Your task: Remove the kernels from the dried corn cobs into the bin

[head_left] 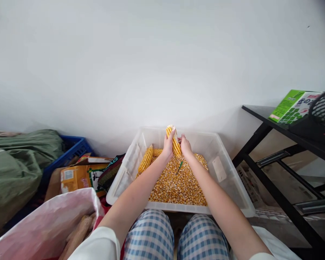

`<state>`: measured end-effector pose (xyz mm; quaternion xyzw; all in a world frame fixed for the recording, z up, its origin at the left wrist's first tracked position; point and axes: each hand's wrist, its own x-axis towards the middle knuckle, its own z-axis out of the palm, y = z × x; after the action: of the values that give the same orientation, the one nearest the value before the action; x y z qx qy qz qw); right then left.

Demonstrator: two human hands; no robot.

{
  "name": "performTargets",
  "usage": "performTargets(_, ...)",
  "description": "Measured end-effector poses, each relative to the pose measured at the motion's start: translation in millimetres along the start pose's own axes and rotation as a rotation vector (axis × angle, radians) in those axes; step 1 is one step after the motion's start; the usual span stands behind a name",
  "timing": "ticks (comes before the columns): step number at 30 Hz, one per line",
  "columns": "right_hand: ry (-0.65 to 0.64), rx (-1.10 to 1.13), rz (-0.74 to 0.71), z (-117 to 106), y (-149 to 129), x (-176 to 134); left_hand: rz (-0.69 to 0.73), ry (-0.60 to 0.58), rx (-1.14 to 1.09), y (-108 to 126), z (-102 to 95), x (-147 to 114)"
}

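My left hand is wrapped round a yellow corn cob, which stands tilted over a translucent plastic bin. A pale bare strip runs along the cob's upper right side. Against that side, my right hand has its fingers curled and pressed to the cob; the fingertips are partly hidden. Loose corn kernels cover the bin's floor. On them lies a small green-handled tool with a thin shaft. Two more full cobs rest at the bin's left, one leaning and one behind it.
A pink-white bag with bare cobs inside stands at the near left. Behind it are packets, a blue crate and green cloth. A black table at right carries a green-white box. A white wall rises behind.
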<state>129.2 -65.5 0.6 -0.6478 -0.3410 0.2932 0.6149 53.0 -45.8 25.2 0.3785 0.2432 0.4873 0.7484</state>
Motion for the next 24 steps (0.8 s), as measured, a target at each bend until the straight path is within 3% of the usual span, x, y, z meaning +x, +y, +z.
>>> performTargets(6, 0.082, -0.151, -0.028, 7.9, -3.4, -16.9, 0.211, 0.023, 0.216, 6.4, 1.0, -3.5)
performTargets(12, 0.162, -0.056, -0.055, 10.1, -3.5, -23.9, 0.299, -0.111, 0.328, 11.3, 3.7, -12.0)
performTargets(20, 0.151, 0.301, 0.024, 13.9, 7.9, -15.8, 0.198, -0.121, 0.226, 2.8, 0.5, -12.3)
performTargets(24, 0.031, 0.372, 0.278, 10.0, 2.5, -12.3, 0.068, -0.075, 0.122, 6.0, -5.8, -4.4)
